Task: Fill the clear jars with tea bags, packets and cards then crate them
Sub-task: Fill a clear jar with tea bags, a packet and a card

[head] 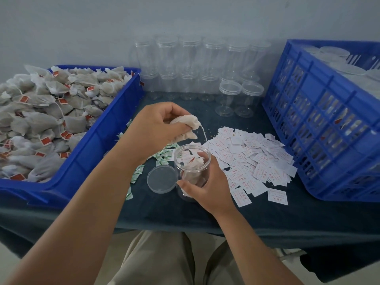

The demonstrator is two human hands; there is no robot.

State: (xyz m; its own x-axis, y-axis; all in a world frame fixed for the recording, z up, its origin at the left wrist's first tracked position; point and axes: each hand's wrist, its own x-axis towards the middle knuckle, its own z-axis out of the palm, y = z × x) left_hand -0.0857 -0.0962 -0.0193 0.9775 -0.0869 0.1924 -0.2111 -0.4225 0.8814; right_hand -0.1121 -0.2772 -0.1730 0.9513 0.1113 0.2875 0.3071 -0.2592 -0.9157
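The right hand (207, 188) grips the jar (191, 165) around its lower wall, thumb on the near side. The jar stands upright and open on the surface (164, 214), front centre, and already contains several bags. The left hand (158, 122) is clamped on a bunch of tea bags (187, 125) directly above the jar mouth (one string hangs loose towards the rim). The lid (162, 178) lies flat, just left of the jar and touching it. Green-and-white packets (162, 157) are scattered behind the lid. White cards (257, 159) form a loose pile right of the jar. A blue bin (92, 149) at left holds a heap (41, 112) of bags. A blue crate (320, 120) stands at right. Empty jars (185, 68) are stacked along the back wall.
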